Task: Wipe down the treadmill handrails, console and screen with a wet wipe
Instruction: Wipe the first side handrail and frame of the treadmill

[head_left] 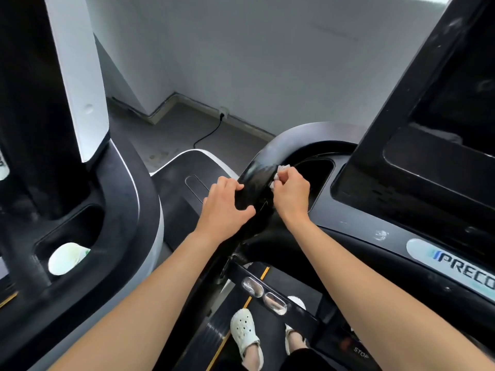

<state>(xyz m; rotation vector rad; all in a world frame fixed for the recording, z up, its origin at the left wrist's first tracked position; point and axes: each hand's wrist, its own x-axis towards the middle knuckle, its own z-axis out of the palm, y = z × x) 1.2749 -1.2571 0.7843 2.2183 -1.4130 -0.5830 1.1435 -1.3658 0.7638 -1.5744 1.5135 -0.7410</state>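
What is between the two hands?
In the head view, the curved black handrail runs between the left hand and the right hand, which holds the wipe.

The grey concrete floor (171, 135) meets the white wall at a low skirting. A black power cable (211, 132) lies on it, running from a wall socket (223, 113). The black treadmill with glossy curved console frame (356, 231) stands on it; a second black-and-white machine (128, 199) stands just beside, at left.

White walls (267, 49), grey floor (171, 135) (black cable (211, 132))
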